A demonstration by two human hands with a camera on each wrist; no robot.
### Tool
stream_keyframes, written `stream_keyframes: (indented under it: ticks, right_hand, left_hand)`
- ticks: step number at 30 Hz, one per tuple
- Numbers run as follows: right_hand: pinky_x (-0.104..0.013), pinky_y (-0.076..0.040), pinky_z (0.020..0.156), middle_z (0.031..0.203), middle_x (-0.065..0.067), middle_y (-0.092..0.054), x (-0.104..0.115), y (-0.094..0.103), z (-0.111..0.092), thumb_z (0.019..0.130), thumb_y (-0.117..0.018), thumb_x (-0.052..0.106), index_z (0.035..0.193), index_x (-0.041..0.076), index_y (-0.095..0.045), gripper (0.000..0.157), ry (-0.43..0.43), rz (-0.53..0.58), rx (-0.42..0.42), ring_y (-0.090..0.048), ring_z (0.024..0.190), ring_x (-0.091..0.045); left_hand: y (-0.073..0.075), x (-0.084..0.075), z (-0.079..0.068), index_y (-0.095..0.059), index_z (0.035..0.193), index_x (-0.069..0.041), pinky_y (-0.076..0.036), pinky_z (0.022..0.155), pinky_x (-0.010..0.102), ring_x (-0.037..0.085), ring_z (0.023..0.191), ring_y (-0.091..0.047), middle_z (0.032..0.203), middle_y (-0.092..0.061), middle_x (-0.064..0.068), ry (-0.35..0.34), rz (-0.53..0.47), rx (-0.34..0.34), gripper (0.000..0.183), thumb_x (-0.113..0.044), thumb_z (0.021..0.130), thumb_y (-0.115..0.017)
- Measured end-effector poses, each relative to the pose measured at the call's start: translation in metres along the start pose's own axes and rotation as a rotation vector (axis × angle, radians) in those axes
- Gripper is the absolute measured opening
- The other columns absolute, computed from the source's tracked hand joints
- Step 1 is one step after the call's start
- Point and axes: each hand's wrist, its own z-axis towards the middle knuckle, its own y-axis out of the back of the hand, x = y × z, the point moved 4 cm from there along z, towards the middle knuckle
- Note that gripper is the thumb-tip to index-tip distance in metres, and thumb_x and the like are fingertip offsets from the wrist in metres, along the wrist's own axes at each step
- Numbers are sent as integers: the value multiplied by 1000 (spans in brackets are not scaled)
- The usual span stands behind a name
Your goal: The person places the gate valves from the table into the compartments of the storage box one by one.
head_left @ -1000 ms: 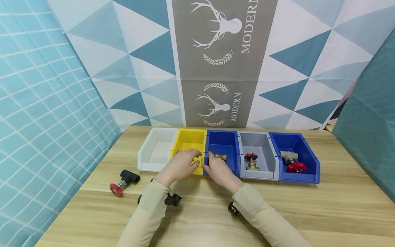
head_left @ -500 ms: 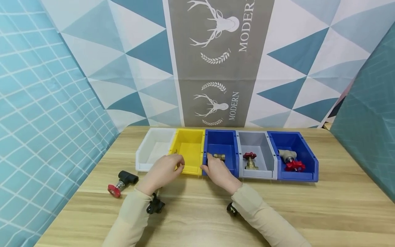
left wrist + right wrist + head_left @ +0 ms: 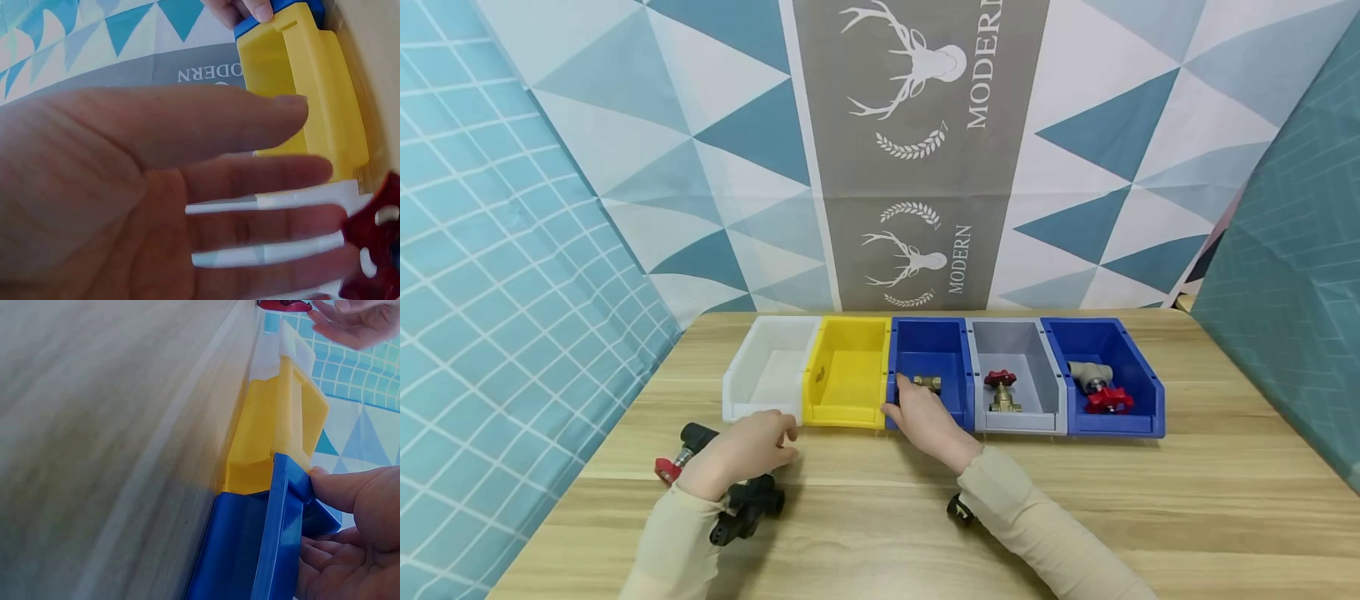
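Grip of the left hand [image 3: 739,452] is loosely spread and holds nothing, just beside the valve [image 3: 685,456] at lower left on the surface [image 3: 850,533]; contact is unclear. At centre, the right hand [image 3: 927,422] pinches the middle bin [image 3: 928,337] by its rim. Taking the valve by its body [image 3: 697,436], not its wheel [image 3: 666,472], should keep it steady.

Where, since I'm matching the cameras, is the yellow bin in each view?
Head: yellow bin, just left of centre, lower half.
Left wrist: yellow bin, upper right, partly hidden.
Right wrist: yellow bin, right of centre, slightly high.
Shared landmark: the blue bin against it.
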Motion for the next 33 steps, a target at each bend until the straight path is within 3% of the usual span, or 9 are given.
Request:
stream_keyframes:
  ticks: [6,11,18,25,29,33]
  right_hand:
    - [-37,-52,75,87,-19,-63,-1,0,0,92,-53,28,134,-9,-35,59,0,2,7,-61,66,-17]
    - [-37,-52,76,100,-24,-62,0,0,0,92,-53,29,133,-8,-36,58,-1,-7,1,-64,73,-21]
    - [-38,-52,79,112,-27,-59,2,0,1,92,-52,30,134,-8,-36,59,-7,-10,19,-65,84,-26]
    - [-38,-52,79,118,-26,-56,3,2,0,92,-53,30,133,-7,-37,58,-16,-15,17,-63,93,-28]
    - [-38,-52,80,115,-26,-58,2,2,0,92,-52,30,134,-7,-36,59,-20,-13,14,-64,90,-28]
    - [-38,-52,79,113,-26,-59,0,0,0,92,-53,30,133,-8,-36,59,-20,-11,19,-64,88,-28]
  left_hand:
    - [6,-2,-7,-54,82,-6,-38,55,27,15,60,-43,76,-47,4,17,23,-38,16,-16,79,-66]
    - [5,3,-11,-54,80,-7,-36,55,28,15,60,-42,71,-49,2,29,31,-12,17,-17,79,-67]
    - [-2,8,-16,-60,84,-9,-37,54,29,14,59,-45,69,-53,-1,74,-52,49,12,-17,78,-68]
    - [-2,7,-16,-61,76,-13,-35,52,27,12,57,-43,66,-51,-4,63,-17,66,9,-20,80,-67]
    - [-7,6,-15,-47,58,-13,-24,48,23,10,48,-29,53,-34,-5,56,-21,75,29,-17,80,-66]
    - [-17,5,-11,-35,49,-14,-18,47,21,8,45,-19,47,-21,-6,97,-6,82,43,-17,77,-68]
